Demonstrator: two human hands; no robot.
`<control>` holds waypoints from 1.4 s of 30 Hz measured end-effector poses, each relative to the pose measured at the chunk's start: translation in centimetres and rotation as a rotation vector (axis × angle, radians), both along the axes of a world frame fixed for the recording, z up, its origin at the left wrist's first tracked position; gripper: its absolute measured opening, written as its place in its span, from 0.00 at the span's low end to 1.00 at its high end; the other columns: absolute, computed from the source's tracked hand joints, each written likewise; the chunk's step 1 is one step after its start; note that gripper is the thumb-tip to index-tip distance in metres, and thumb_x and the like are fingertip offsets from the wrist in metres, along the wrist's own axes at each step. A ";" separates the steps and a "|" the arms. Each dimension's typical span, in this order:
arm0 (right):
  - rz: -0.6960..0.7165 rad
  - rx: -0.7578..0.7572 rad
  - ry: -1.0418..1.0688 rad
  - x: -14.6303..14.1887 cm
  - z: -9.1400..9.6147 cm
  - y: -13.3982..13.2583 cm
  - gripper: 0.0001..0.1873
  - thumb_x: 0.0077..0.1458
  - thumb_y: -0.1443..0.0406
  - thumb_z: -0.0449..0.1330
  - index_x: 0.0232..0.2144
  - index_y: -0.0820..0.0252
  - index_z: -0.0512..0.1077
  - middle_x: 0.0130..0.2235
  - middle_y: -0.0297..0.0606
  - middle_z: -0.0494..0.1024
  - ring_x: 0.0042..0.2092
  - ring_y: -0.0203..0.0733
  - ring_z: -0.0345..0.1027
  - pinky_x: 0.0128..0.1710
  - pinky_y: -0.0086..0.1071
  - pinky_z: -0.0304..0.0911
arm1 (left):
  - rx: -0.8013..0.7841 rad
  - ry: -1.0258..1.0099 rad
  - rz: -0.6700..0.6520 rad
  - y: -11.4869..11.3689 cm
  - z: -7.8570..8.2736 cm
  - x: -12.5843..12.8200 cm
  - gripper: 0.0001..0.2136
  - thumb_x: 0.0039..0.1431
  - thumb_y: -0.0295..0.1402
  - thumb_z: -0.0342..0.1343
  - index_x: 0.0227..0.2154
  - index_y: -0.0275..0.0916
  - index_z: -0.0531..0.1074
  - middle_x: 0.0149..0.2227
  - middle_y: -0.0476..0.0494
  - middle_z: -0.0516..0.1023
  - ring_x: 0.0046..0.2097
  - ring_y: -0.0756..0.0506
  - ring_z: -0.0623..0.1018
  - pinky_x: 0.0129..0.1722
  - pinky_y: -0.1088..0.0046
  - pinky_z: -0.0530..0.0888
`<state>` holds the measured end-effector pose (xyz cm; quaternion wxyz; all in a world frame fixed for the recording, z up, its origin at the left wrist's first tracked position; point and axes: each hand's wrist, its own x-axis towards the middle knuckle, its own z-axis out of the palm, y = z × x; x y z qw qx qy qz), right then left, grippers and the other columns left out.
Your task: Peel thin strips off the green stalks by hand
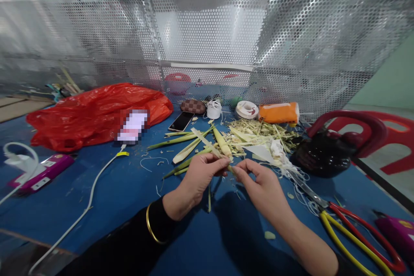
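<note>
A narrow pale green plant strip (207, 141) runs from the pile toward me, its near end between my fingertips. My left hand (198, 177) pinches it with thumb and forefinger. Close by, almost touching the left, my right hand (263, 187) pinches the same strip near its end. Just beyond the hands lies a pale yellow-green peeled stalk (222, 141). Several green leaf sheaths (184, 151) are spread on the blue table (129, 211) to the left of it. The part of the strip under my fingers is hidden.
Plant scraps (265, 131) are heaped behind the hands. Scissors (349, 224) with red and yellow handles lie at right, near a black kettle (323, 155). A phone (132, 126) on a white cable, a red plastic bag (97, 112) and a purple power strip (48, 172) are at left.
</note>
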<state>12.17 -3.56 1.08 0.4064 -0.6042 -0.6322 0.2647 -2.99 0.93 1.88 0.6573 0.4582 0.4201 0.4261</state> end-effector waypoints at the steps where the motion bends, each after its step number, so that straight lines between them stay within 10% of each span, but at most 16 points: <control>1: -0.003 -0.035 0.064 0.0 0.0 0.1 0.16 0.58 0.54 0.54 0.24 0.57 0.67 0.23 0.30 0.66 0.27 0.37 0.57 0.28 0.30 0.52 | 0.010 -0.001 -0.006 0.0 0.0 0.0 0.08 0.45 0.33 0.66 0.24 0.32 0.78 0.24 0.46 0.77 0.26 0.53 0.72 0.29 0.78 0.70; 10: -0.096 -0.182 0.752 -0.3 -0.4 0.5 0.14 0.43 0.56 0.68 0.23 0.60 0.71 0.26 0.31 0.71 0.32 0.37 0.63 0.37 0.31 0.58 | -0.023 0.044 -0.148 -0.4 -0.2 0.1 0.08 0.44 0.34 0.67 0.23 0.33 0.78 0.22 0.48 0.75 0.25 0.52 0.74 0.30 0.76 0.73; 24: -0.152 -0.056 0.345 0.6 -0.5 0.8 0.19 0.52 0.54 0.60 0.17 0.59 0.68 0.21 0.33 0.70 0.27 0.37 0.61 0.29 0.31 0.56 | -0.109 0.080 -0.109 -0.5 0.0 0.5 0.03 0.44 0.28 0.65 0.23 0.33 0.78 0.21 0.48 0.76 0.23 0.53 0.73 0.28 0.78 0.71; 30: -0.251 0.418 -0.133 1.5 1.2 0.2 0.16 0.56 0.58 0.59 0.20 0.58 0.70 0.22 0.33 0.69 0.28 0.39 0.62 0.31 0.33 0.55 | -0.060 0.149 -0.149 -0.8 0.3 0.4 0.05 0.44 0.30 0.64 0.21 0.33 0.78 0.20 0.49 0.75 0.21 0.54 0.70 0.26 0.78 0.69; 35: 0.102 0.140 0.053 0.5 0.7 0.6 0.06 0.52 0.64 0.59 0.25 0.57 0.75 0.29 0.35 0.76 0.34 0.42 0.69 0.36 0.33 0.61 | -0.034 0.213 -0.288 -1.5 0.6 0.5 0.04 0.41 0.29 0.62 0.18 0.33 0.77 0.17 0.50 0.72 0.21 0.53 0.70 0.25 0.77 0.68; 42: -0.015 0.120 0.188 -0.3 0.5 0.0 0.08 0.50 0.66 0.58 0.21 0.57 0.73 0.26 0.33 0.74 0.30 0.40 0.66 0.32 0.32 0.60 | -0.053 0.143 -0.355 -1.5 0.3 0.4 0.05 0.40 0.32 0.62 0.20 0.35 0.79 0.20 0.50 0.73 0.23 0.52 0.70 0.28 0.76 0.70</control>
